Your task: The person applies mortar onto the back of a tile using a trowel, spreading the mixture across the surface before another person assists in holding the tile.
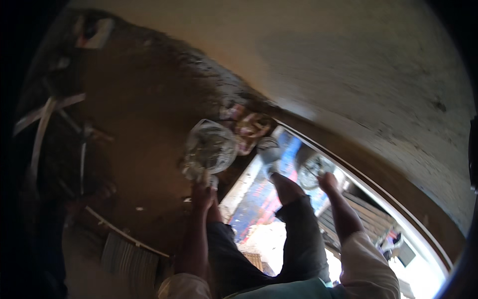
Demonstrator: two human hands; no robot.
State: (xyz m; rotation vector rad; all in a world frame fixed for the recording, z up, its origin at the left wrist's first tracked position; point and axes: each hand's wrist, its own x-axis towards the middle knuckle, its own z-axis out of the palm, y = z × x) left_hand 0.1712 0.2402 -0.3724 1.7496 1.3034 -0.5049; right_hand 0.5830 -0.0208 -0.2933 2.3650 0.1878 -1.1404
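Note:
At the centre stands a round basin (219, 144) with a pale rim and a wet grey mix that looks like mortar. My left hand (200, 195) is at its near edge, fingers closed round a pale handle (205, 175) that reaches over the mix. The handle's far end is blurred, so the tool's kind is unclear. To the right, my right hand (327, 182) is closed on the edge of a round grey pan (312, 169), with grey wet stuff inside. Motion blur softens both hands.
A crumpled, patterned sack (253, 127) lies beyond the basin. My shoe (269, 148) rests by a blue-and-red stained doorway floor (254, 202). A plastered wall (348, 74) rises at right. Wooden sticks (45, 122) and another person's dim foot (105, 190) are at left.

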